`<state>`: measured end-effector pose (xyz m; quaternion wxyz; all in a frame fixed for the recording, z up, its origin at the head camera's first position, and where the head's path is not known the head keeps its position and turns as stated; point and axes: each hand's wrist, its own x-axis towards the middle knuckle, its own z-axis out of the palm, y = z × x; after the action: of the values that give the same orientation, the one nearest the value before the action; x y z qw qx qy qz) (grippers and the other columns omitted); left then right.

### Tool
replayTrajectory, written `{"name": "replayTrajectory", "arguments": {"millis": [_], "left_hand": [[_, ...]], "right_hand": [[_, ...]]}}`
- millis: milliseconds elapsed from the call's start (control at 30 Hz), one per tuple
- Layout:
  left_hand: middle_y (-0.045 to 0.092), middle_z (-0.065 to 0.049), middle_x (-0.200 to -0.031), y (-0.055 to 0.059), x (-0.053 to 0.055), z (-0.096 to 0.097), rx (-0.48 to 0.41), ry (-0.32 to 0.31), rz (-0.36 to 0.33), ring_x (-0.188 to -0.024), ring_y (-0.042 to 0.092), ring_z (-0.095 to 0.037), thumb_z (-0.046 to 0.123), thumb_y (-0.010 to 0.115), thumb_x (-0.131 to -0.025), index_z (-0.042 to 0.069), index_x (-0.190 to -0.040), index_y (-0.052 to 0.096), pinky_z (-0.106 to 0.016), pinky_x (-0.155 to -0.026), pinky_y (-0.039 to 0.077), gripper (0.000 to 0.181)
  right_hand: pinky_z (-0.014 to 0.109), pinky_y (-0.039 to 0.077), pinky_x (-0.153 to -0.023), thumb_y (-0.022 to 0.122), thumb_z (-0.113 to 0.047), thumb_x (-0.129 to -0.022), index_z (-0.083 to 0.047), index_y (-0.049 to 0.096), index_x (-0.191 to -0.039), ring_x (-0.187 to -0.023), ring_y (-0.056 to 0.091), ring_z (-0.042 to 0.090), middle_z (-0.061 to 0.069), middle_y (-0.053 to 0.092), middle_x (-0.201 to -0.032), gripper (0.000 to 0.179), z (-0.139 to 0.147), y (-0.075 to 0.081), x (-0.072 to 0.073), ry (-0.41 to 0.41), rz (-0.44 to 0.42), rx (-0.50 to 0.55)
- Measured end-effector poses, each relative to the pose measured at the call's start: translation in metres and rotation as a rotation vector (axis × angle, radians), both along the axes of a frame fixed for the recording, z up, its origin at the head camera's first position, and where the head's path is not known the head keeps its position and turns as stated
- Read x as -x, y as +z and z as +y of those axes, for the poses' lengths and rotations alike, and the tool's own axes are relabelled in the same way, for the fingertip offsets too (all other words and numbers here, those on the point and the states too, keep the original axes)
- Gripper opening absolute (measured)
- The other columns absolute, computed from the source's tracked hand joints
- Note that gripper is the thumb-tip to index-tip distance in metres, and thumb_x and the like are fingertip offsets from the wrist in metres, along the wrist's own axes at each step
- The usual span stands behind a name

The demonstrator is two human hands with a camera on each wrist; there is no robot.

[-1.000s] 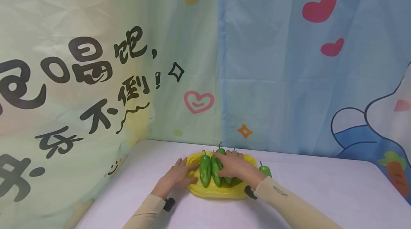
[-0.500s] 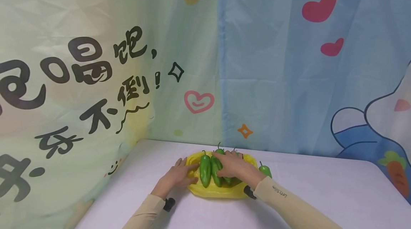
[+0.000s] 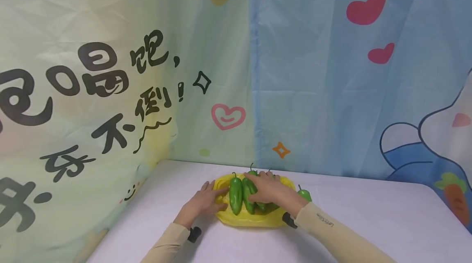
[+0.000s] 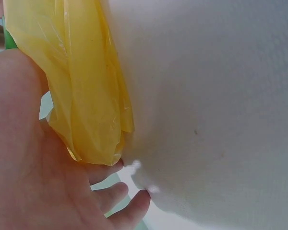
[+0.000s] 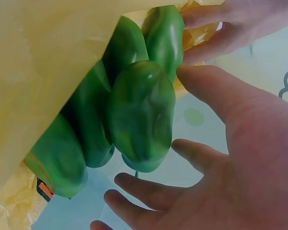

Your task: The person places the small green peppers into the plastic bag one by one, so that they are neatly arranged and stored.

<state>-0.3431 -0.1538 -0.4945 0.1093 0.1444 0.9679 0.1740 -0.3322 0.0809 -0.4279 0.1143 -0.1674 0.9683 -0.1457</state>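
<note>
Several green peppers lie in an open yellow plastic bag on the table. My left hand is at the bag's left side, thumb and a finger reaching over its edge towards the leftmost pepper. The bag's folded plastic lies against that palm, whose other fingers extend past it. My right hand reaches over the peppers on the right, hiding part of them. Seen from the right wrist, its fingers are spread and fairly straight, with fingertips near or touching one pepper; exact contact is unclear.
One more green pepper shows just right of the bag, partly behind the right forearm. A white-covered table extends to both sides. Printed curtains hang behind and to the left.
The right hand and forearm have shifted very slightly to the right. Otherwise the left hand, bag and peppers stay in place.
</note>
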Motion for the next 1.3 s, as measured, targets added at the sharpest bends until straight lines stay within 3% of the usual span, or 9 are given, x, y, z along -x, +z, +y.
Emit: {"name": "replayTrajectory", "arguments": {"millis": [367, 700, 933, 1300], "left_hand": [[0.026, -0.026, -0.163, 0.0, 0.001, 0.0, -0.003, 0.002, -0.01, -0.151, 0.017, -0.05, 0.04, 0.063, -0.094, 0.027, -0.148, 0.051, -0.069, -0.119, 0.023, 0.057], [0.026, -0.026, -0.163, 0.001, 0.0, 0.001, -0.001, 0.013, -0.014, -0.152, 0.017, -0.05, 0.039, 0.064, -0.093, 0.027, -0.148, 0.051, -0.069, -0.119, 0.022, 0.057], [0.025, -0.024, -0.164, 0.0, 0.0, 0.001, 0.001, 0.018, -0.02, -0.152, 0.016, -0.049, 0.04, 0.063, -0.094, 0.028, -0.148, 0.05, -0.069, -0.12, 0.021, 0.057], [0.026, -0.026, -0.163, 0.001, -0.001, 0.0, -0.007, 0.009, -0.004, -0.152, 0.017, -0.049, 0.039, 0.063, -0.094, 0.027, -0.149, 0.05, -0.068, -0.12, 0.022, 0.058]], "right_hand": [[0.071, 0.031, -0.11, 0.068, -0.039, -0.094, -0.022, 0.04, -0.154, -0.14, 0.038, 0.049, 0.025, 0.045, -0.15, 0.069, 0.013, 0.007, -0.002, 0.015, 0.039, 0.001], [0.073, 0.025, -0.113, 0.064, -0.036, -0.097, -0.022, 0.038, -0.155, -0.144, 0.034, 0.049, 0.026, 0.041, -0.154, 0.065, 0.027, 0.012, -0.007, 0.011, 0.017, 0.037], [0.071, 0.033, -0.106, 0.066, -0.037, -0.096, -0.023, 0.04, -0.154, -0.138, 0.041, 0.047, 0.023, 0.048, -0.148, 0.065, 0.032, 0.012, -0.009, 0.018, 0.036, 0.013], [0.078, 0.027, -0.108, 0.065, -0.033, -0.097, -0.022, 0.042, -0.154, -0.141, 0.038, 0.049, 0.022, 0.044, -0.152, 0.063, 0.048, 0.012, -0.011, 0.022, 0.046, 0.031]]}}
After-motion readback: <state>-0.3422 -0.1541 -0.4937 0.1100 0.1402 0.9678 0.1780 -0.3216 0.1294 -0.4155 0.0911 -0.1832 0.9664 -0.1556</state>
